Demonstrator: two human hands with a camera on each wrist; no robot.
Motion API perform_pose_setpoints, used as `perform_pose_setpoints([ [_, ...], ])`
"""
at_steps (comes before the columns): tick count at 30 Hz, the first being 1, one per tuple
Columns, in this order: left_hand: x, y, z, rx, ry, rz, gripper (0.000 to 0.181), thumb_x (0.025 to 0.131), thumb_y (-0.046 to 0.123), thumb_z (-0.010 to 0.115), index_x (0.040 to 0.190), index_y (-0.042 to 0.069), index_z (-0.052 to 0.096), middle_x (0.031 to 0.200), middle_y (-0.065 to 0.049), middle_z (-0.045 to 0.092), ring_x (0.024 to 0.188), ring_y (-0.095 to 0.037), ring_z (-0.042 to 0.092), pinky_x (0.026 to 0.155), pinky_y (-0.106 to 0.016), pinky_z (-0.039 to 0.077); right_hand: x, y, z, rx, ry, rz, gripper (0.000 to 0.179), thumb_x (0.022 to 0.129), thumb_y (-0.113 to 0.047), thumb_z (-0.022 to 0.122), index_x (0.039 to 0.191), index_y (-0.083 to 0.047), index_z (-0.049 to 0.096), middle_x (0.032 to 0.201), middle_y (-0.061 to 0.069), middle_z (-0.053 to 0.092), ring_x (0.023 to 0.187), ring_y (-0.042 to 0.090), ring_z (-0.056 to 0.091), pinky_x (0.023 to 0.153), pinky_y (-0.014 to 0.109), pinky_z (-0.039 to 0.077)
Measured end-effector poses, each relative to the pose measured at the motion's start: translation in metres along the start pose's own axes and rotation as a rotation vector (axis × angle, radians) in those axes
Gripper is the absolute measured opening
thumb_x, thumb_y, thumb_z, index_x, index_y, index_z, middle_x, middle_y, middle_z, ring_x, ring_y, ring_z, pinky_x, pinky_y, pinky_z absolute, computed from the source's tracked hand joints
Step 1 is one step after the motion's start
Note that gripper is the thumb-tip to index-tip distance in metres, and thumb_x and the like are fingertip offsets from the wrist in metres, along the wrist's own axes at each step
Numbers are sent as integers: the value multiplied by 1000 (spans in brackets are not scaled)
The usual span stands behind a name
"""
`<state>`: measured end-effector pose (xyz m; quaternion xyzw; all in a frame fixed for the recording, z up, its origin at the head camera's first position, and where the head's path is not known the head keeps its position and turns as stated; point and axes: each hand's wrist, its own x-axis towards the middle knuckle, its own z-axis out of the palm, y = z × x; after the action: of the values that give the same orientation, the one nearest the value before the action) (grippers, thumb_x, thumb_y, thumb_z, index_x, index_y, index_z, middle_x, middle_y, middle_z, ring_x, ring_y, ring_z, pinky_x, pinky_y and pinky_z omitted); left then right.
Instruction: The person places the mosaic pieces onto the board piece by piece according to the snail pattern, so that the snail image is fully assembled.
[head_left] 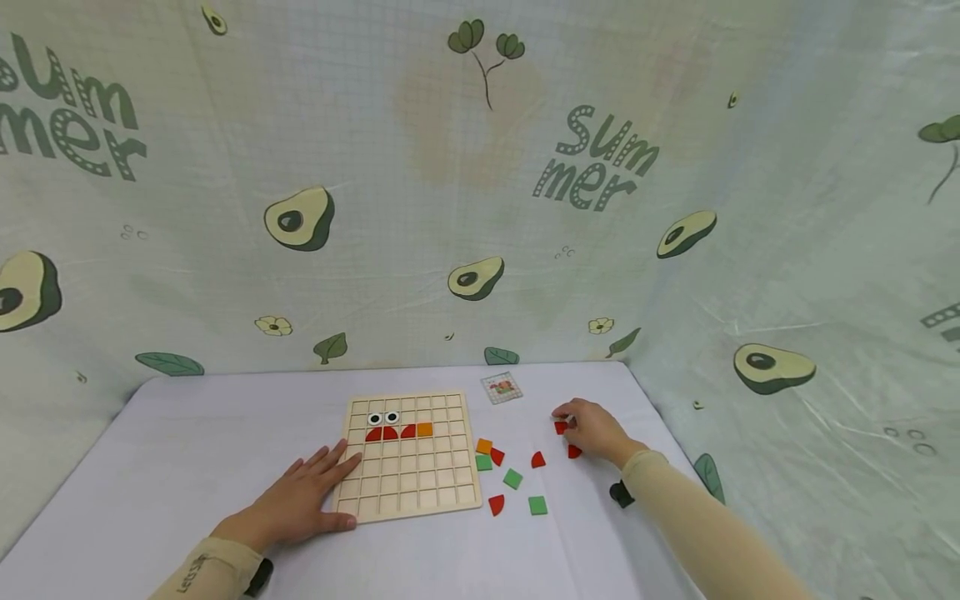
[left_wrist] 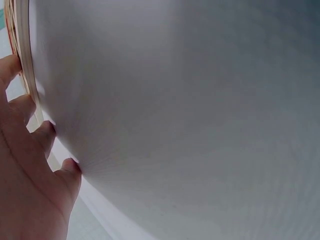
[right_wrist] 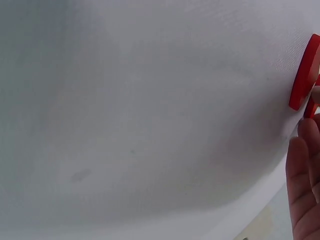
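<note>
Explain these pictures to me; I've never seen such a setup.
There is no machine here, only a person's left hand and right hand, both bare. The widest picture comes from a camera on the head, looking forward and down; the other two are taken from the left and right wrists.

On the white-covered table lies a gridded board holding two eye pieces, three red pieces and an orange square. Loose pieces in red, green and orange lie to its right; a small picture card lies past its far right corner.

The left hand rests on the board's left edge. The right hand is at another red piece; I cannot tell whether it grips it.
</note>
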<state>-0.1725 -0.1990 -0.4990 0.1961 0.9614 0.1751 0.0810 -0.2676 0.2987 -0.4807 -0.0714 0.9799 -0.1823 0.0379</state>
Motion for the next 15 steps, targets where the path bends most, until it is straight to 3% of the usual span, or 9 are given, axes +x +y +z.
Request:
perform_pose_setpoints([
  [4, -1, 2, -1, -7, -1, 3, 100, 73, 70, 72, 151, 15, 45, 160, -17, 28, 143, -48, 25, 111, -69, 18, 1, -2, 1, -3, 6, 9, 32, 85, -20, 82, 115, -17, 72, 97, -4, 61, 86, 17, 56, 80, 35, 55],
  [9, -1, 1, -1, -6, 1, 5, 100, 73, 70, 72, 151, 15, 45, 160, -17, 28, 143, -48, 25, 112, -68, 18, 1, -3, 2, -2, 4, -18, 32, 85, -13, 79, 117, -14, 71, 98, -3, 61, 87, 18, 56, 79, 36, 55],
  [15, 0, -1, 1, 3, 6, 3, 100, 73, 71, 71, 152, 16, 45, 161, -16, 28, 144, -47, 25, 112, -68, 18, 2, -1, 3, -55, 33, 25, 33, 84, -30, 82, 112, -16, 72, 96, -3, 60, 83, 17, 55, 76, 33, 54],
])
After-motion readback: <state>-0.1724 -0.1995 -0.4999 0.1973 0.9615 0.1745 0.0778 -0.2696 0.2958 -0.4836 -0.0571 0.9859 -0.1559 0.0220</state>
